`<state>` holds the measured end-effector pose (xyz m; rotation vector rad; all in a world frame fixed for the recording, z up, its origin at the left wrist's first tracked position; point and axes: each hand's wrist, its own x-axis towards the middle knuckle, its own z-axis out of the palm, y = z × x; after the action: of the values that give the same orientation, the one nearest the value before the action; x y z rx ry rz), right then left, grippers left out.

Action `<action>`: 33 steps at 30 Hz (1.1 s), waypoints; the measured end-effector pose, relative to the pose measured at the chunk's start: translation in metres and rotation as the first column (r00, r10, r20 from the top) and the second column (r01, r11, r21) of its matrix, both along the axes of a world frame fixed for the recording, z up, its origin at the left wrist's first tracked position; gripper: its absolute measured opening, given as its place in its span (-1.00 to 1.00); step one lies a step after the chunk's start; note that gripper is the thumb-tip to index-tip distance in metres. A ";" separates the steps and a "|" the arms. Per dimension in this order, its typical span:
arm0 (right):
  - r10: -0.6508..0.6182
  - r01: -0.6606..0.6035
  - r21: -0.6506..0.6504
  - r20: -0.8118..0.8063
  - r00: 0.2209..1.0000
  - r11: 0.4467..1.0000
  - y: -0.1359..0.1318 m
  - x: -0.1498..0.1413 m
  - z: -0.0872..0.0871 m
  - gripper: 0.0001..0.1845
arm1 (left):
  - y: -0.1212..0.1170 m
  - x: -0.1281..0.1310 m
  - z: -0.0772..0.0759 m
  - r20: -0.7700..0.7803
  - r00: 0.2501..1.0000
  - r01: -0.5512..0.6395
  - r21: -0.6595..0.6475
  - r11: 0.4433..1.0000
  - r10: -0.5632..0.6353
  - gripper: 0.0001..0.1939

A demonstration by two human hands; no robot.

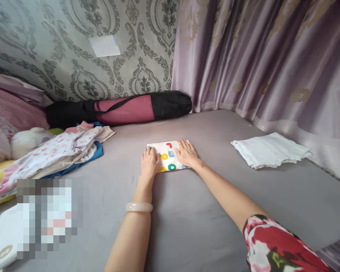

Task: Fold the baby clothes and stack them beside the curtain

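Note:
A folded white cloth [170, 160] with colourful printed shapes lies flat on the grey bed sheet [175, 219], in the middle of the view. My left hand [150, 160] rests palm down on its left end, fingers stretched out. On the right end lies my right hand [187, 153], also flat, with the fingers extended. Both hands press on top of the cloth without gripping it. Parts of the print are hidden beneath them. A pale bangle [139, 207] circles my left wrist.
White folded cloths [272, 149] are stacked at the right, near the purple curtain [260, 56]. A heap of clothes [59, 151] and a plush toy [31, 139] lie at the left. Along the patterned wall stretches a black and pink long bag [124, 109]. A white device [10, 234] sits front left, partly pixelated.

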<state>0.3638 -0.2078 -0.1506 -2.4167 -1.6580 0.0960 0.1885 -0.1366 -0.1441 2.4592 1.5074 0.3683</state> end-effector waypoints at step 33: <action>0.136 -0.136 0.014 -0.011 0.991 0.991 0.032 -0.052 0.017 -0.34 | 0.026 -0.001 -0.022 0.427 0.903 0.019 0.063 0.998 -0.044 -0.63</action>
<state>0.3117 -0.1762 -0.1337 -2.2875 -1.8106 0.1201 0.1879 -0.1109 -0.1659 2.2393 1.2802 0.8924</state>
